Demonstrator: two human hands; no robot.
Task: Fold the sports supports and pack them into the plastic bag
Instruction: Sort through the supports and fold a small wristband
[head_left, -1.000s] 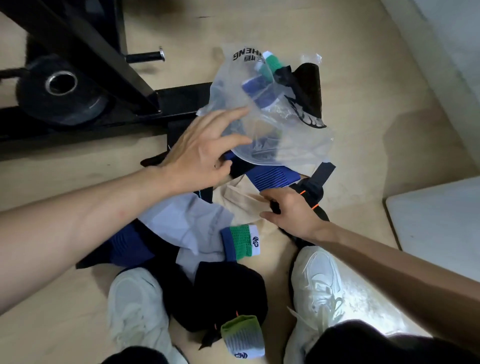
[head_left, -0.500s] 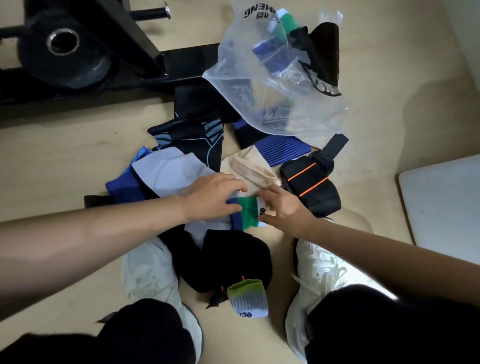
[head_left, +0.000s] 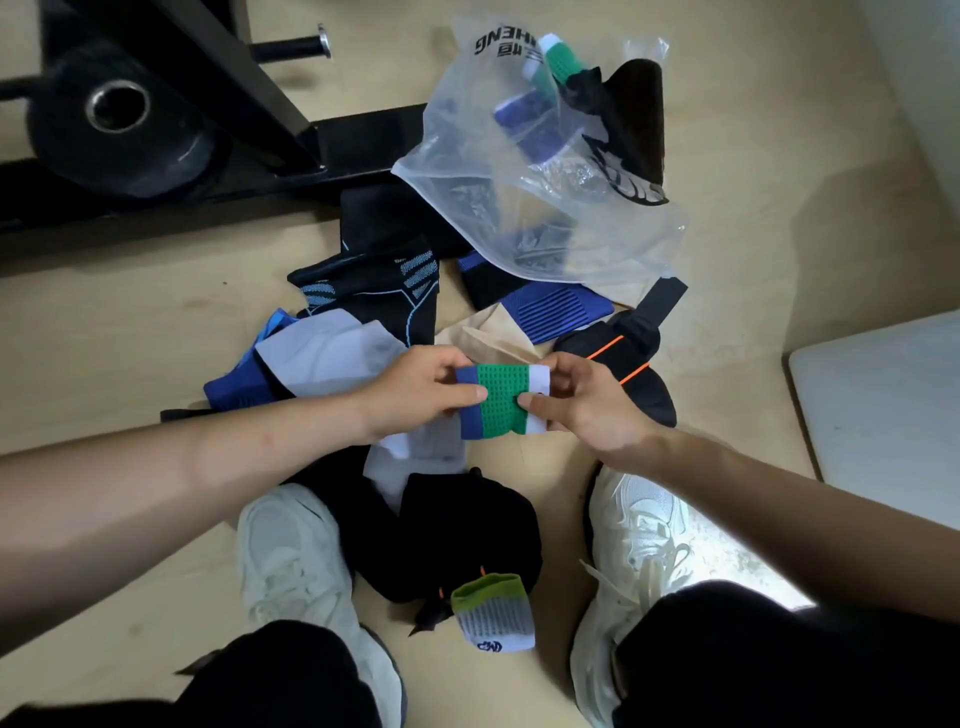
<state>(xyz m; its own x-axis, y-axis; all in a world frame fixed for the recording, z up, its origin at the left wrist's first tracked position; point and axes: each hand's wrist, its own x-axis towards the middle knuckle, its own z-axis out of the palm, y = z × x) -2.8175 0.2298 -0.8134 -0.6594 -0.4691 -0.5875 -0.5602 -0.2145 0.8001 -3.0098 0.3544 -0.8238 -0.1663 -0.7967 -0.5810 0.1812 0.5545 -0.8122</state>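
A small green wrist support (head_left: 501, 399) with a blue band and a white band is held up between both hands above the pile. My left hand (head_left: 415, 397) pinches its blue end and my right hand (head_left: 587, 402) pinches its white end. The clear plastic bag (head_left: 530, 176) lies on the floor beyond the pile, with several supports inside, among them a green one and blue ones. Loose supports lie below the hands: a grey-white sleeve (head_left: 322, 353), a black one with light blue lines (head_left: 384, 291), a blue ribbed one (head_left: 550, 312), a black strap with orange stripes (head_left: 623, 358).
A black weight plate (head_left: 114, 119) and a black metal frame (head_left: 249, 98) stand at the upper left. My two white shoes (head_left: 291, 561) (head_left: 639, 535) flank a black support and a green-grey wristband (head_left: 493, 613). A white panel (head_left: 878, 415) lies at the right.
My left hand came back from the bag to the pile. Both hands took hold of the green wrist support and lifted it off the grey sleeve.
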